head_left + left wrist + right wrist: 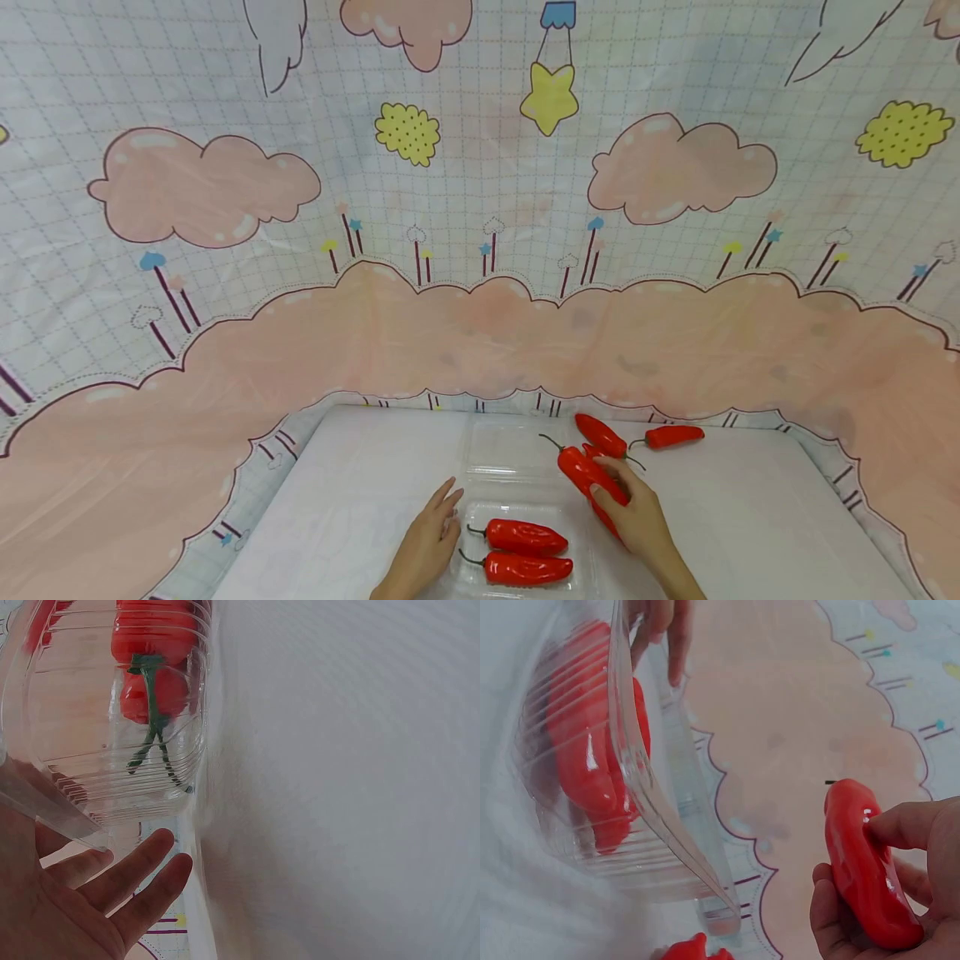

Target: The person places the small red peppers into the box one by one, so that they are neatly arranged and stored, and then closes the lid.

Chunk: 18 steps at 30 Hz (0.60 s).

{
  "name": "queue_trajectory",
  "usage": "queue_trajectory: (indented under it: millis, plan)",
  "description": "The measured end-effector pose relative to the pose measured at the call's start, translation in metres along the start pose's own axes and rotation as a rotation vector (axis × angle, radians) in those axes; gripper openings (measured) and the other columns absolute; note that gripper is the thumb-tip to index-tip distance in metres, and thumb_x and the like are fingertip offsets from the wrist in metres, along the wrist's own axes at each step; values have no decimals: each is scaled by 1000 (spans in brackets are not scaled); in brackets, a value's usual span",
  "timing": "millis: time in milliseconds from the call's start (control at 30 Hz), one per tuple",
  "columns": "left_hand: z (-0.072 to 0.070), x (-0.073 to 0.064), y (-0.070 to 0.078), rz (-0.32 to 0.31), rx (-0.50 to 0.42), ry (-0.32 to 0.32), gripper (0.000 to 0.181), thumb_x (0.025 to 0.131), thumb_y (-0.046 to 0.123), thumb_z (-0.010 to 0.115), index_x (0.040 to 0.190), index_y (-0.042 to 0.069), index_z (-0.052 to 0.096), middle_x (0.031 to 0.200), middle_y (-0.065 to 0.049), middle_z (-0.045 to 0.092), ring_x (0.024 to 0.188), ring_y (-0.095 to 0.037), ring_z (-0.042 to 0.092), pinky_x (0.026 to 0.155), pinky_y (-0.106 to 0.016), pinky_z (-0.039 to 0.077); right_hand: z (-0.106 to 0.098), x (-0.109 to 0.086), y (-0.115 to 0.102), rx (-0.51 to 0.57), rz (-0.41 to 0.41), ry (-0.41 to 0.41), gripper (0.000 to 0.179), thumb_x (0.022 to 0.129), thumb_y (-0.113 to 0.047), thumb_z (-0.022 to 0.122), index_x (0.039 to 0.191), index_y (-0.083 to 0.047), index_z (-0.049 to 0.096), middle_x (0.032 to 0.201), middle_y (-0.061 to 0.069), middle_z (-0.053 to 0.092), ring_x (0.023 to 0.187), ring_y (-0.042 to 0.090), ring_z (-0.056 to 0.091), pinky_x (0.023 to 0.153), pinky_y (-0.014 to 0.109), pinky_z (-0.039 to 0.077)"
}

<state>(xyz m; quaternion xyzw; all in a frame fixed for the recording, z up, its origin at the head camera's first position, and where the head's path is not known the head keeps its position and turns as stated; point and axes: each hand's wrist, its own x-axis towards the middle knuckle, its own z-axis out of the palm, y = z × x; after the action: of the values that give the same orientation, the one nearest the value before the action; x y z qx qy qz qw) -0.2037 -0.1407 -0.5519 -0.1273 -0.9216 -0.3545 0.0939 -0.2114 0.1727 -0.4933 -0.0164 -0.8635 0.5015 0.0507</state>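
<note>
My right hand [637, 512] pinches a red chili pepper [579, 468] between thumb and fingers, raised to the right of a clear plastic box [517, 510]. In the right wrist view the held pepper [859, 855] points its stem end away from the palm. Inside the box lie red peppers with green stems, a far one [525, 537] and a near one [528, 570], stems to the left. My left hand [427, 537] is at the box's left side, fingers extended; in the left wrist view its fingers [135, 874] are close to the box wall, and contact is unclear.
The box's clear lid [517, 450] lies folded back on the white table [360, 475]. Behind my right hand are a red pepper [600, 435], another farther right [675, 437], and parts of others hidden by the hand. A cloud-patterned cloth [480, 333] hangs behind.
</note>
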Motion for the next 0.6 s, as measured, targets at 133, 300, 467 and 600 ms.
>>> queue_trajectory:
  millis: [133,300,467,600]
  plan:
    - [0,-1,0,-16,-7,-2,42,94,9,57,135,2,57,150,-11,47,106,-19,66,81,-30,55,5,-1,-1,6,-3,-1,41,92,-15,66,133,-18,59,132,11,62,115,28,57,95,46,54]
    - [0,0,0,-31,-15,-23,42,95,9,56,136,1,55,151,-11,46,109,-21,66,85,-35,56,10,-2,-3,19,4,-16,41,91,-16,68,131,-16,59,133,10,61,115,27,57,92,43,56]
    - [0,1,0,-33,-20,-29,43,95,9,56,137,2,55,152,-11,45,110,-22,65,85,-35,56,14,-5,-6,24,0,-28,42,90,-16,69,131,-16,60,131,8,63,115,26,58,93,44,55]
    - [0,1,-1,-35,-17,-31,43,95,10,56,137,2,55,153,-11,44,111,-22,65,86,-35,56,19,-6,-7,8,6,-36,43,89,-18,71,131,-17,60,128,6,64,113,24,58,93,45,55]
